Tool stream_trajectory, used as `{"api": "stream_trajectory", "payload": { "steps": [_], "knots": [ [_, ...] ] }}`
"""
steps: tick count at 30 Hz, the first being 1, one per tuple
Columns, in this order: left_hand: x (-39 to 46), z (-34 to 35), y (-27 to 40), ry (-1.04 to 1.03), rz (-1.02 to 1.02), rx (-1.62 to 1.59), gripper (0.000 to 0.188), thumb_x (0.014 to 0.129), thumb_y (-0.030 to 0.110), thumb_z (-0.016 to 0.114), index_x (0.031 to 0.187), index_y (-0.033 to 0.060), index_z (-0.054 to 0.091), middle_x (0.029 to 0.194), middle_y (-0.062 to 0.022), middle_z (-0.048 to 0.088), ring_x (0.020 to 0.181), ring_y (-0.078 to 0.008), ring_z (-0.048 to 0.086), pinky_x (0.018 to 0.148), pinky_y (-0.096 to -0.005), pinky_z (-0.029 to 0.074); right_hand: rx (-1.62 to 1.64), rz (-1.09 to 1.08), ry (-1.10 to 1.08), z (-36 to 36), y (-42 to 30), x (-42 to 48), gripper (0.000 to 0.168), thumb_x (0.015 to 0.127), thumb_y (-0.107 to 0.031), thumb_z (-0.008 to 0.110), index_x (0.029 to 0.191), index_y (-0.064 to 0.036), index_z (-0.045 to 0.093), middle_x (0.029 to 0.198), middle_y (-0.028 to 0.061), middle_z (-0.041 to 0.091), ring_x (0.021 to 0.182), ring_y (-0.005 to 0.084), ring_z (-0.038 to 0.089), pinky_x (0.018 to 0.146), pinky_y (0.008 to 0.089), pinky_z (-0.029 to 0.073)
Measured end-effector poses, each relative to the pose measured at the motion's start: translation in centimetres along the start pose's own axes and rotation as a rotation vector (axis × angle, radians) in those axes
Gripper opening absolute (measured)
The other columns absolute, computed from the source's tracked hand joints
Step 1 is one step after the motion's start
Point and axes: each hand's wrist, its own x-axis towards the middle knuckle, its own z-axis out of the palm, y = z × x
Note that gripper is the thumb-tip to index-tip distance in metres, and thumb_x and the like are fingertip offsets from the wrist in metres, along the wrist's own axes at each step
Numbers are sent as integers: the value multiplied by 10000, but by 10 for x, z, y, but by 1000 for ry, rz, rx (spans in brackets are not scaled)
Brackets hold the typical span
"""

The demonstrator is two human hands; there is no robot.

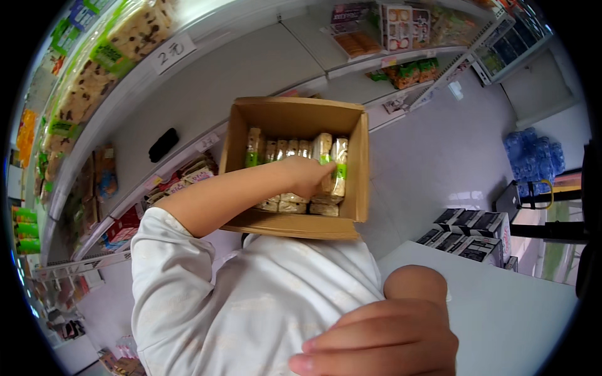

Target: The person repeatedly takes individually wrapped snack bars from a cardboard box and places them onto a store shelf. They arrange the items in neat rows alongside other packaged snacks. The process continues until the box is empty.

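Observation:
My left hand (308, 176) reaches into an open cardboard box (294, 230) in front of my body. Its fingers curl over a clear-wrapped snack bar (324, 143) with a green band, reaching the gap on its right side. The thumb side is hidden. Another wrapped bar (341, 181) stands close by against the box's right wall. More wrapped bars (287, 148) are lined up in the box, partly behind my hand and forearm. My right hand (385, 336) is raised near the camera, apart from the box, with fingers bent and palm hidden.
Curved shelving runs along the left and top, with wrapped snack blocks (87, 84) and a handwritten price card (171, 54). A black object (163, 144) lies on a shelf. At right are a white tabletop (498, 319), stacked black-and-white boxes (470, 235) and blue bottle packs (534, 157).

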Motion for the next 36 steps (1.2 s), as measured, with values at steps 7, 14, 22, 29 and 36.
{"api": "stream_trajectory", "payload": {
  "steps": [7,14,22,29,36],
  "knots": [
    [0,18,-33,49,-98,-360,575,939,471,736,1342,102,558,1138,-261,714,1073,-417,713,966,-509,535,181,46,-199,-74,-22,-6,167,917,-115,742,1020,15,761,933,167,790,755,301,761,576,319,589],
    [-85,-16,4,258,-136,-141,364,967,225,706,1312,150,616,1195,-222,611,993,-405,686,852,-504,543,-412,539,-140,-64,71,-19,332,817,-45,766,1147,-14,769,1182,160,752,1141,353,701,999,432,552],
    [-180,-16,15,1005,206,-645,717,850,-97,752,1515,69,543,1210,-178,655,1063,-281,699,936,-375,551,-307,490,-603,-39,161,-30,584,833,-167,828,1374,-44,648,1229,190,691,1151,387,665,999,478,526],
    [-180,35,-13,1768,234,-465,631,917,99,738,1487,-22,496,1462,-257,583,1343,-384,573,1145,-487,440,-435,396,-656,-15,159,39,339,824,-105,824,1136,-47,704,1032,158,726,956,368,715,831,468,570],
    [-255,-22,-58,1843,-420,466,686,896,144,725,1542,47,512,1609,-268,441,1504,-466,411,1223,-564,335,-891,54,-202,-4,174,180,276,880,-58,747,1151,-22,717,1077,180,764,947,309,756,832,438,590]
  ]
}}
